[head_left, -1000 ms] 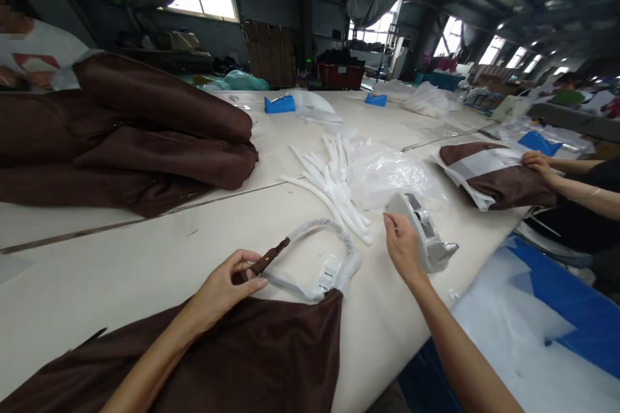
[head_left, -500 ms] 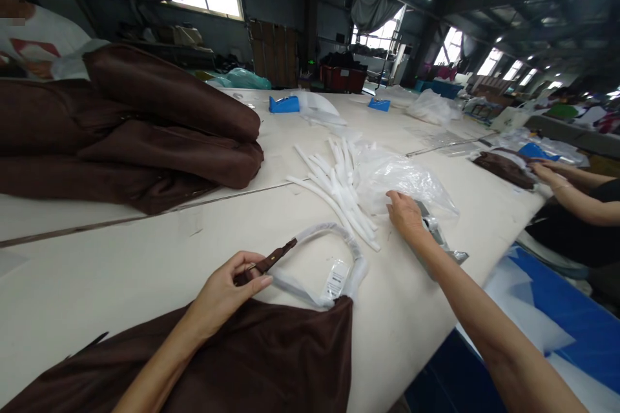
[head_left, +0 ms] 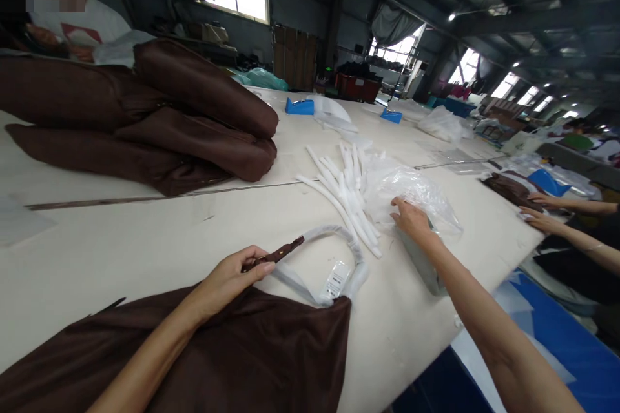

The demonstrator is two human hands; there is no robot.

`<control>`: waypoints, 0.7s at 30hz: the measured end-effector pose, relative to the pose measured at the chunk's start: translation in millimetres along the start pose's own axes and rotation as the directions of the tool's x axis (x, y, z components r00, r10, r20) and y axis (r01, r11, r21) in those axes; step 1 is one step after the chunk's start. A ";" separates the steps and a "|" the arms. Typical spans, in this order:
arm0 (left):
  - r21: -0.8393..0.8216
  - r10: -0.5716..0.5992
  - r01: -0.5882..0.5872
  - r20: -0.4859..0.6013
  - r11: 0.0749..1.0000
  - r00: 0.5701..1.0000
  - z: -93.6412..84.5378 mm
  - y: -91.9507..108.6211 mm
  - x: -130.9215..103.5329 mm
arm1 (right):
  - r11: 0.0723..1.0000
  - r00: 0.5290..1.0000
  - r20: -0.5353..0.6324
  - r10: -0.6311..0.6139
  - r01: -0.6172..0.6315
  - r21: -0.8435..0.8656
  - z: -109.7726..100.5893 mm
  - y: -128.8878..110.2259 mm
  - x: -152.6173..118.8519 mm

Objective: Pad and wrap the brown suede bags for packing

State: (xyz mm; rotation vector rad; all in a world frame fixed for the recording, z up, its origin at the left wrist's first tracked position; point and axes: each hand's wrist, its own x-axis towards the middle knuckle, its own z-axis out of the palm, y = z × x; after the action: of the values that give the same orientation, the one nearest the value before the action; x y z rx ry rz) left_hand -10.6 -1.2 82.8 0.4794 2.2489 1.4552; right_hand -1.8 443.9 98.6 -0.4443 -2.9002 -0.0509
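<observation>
My left hand (head_left: 231, 277) rests on the near edge of the brown bag (head_left: 252, 361) spread flat in front of me, fingers curled with thumb and forefinger pinched shut on the end of its brown strap (head_left: 281, 250). From that strap a handle wrapped in white foam (head_left: 339, 235) arches over the table (head_left: 121, 239) and comes back down to the bag's top edge, with a small white tag (head_left: 336, 271) lying inside the loop. My right hand (head_left: 411, 218) is stretched out well ahead and to the right, palm down and fingers loosely spread, resting on a clear plastic bag (head_left: 416, 190); I cannot tell whether it has actually gripped the plastic or merely lies on it. Just left of that hand is a loose bundle of white foam tubes (head_left: 343, 190), fanned out on the table and touching the plastic bag's edge. Under my right forearm a grey tape dispenser (head_left: 423, 264) pokes out, mostly hidden. Farther off to the left sits a pile of folded brown bags (head_left: 184, 122), with a person in a white shirt (head_left: 92, 26) behind it. Two blue tape dispensers (head_left: 299, 106) stand at the table's far side. At the right edge another person's hands (head_left: 542, 210) lie near a dark brown piece of fabric (head_left: 508, 187).
</observation>
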 end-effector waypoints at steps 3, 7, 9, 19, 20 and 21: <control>-0.011 -0.002 0.002 0.004 1.000 1.000 -0.2 -1.3 0.0 | 1.000 1.000 -0.009 -0.021 0.021 -0.012 1.6 4.1 0.4; -0.028 -0.001 0.001 0.000 1.000 1.000 -0.6 1.1 -1.6 | 0.998 0.997 -0.061 -0.051 0.048 -0.051 5.5 9.7 3.9; -0.040 0.004 -0.005 -0.009 0.999 1.000 -0.2 3.7 -2.8 | 0.994 0.994 -0.073 -0.085 0.079 -0.073 6.0 11.1 7.3; -0.049 -0.018 0.018 0.005 0.999 1.000 0.1 3.3 -4.6 | 0.948 0.953 0.027 -0.303 0.304 -0.098 -14.3 9.4 7.7; -0.064 -0.019 0.020 0.014 0.998 1.000 -0.8 3.9 -6.0 | 0.941 0.945 0.026 -0.327 0.328 -0.082 -18.3 8.8 2.9; -0.086 -0.017 0.019 0.021 0.996 1.000 -1.6 4.8 -7.5 | 0.931 0.932 0.001 -0.362 0.361 -0.059 -23.0 7.8 -3.1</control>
State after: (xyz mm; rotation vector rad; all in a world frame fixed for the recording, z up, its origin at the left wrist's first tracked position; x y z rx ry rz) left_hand -4.8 -4.2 89.0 0.4438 2.1593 1.5240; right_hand 8.0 448.9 120.5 0.0885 -2.9356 -0.1930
